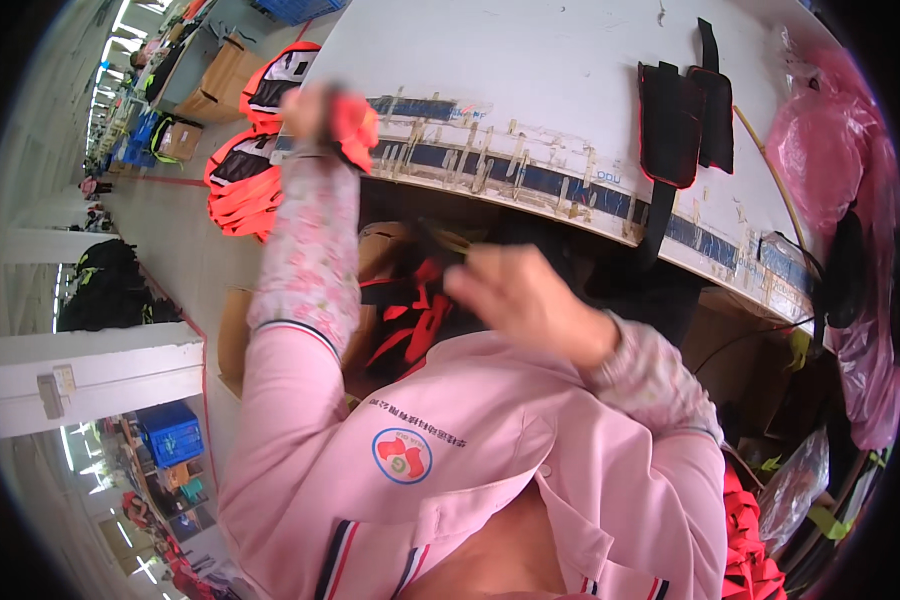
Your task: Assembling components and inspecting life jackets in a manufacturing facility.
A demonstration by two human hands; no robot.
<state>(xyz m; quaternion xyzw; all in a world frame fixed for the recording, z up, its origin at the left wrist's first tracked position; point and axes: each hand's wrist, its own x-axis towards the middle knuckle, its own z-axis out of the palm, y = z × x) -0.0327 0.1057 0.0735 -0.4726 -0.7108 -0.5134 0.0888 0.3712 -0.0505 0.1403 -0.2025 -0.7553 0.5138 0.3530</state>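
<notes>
My left hand [308,112] is stretched out at the table's left front corner and blurred by motion. Its fingers are closed around a bright orange-red and black fabric piece [353,130]. In front of my chest, my right hand [520,290] is also smeared, with its fingers curled. A slim dark object [435,243] sticks out from it to the left; its kind is too blurred to tell. On the white table [530,70] lie two black padded straps [667,125] with red edging, one partly over the other. One strap's tail hangs over the front edge.
Orange and black bags [245,185] are stacked left of the table. Below its edge, a cardboard box [238,325] stands near red and black fabric pieces [410,325]. Pink plastic [820,150] hangs at the right. Worn tape [510,165] covers the table's front edge.
</notes>
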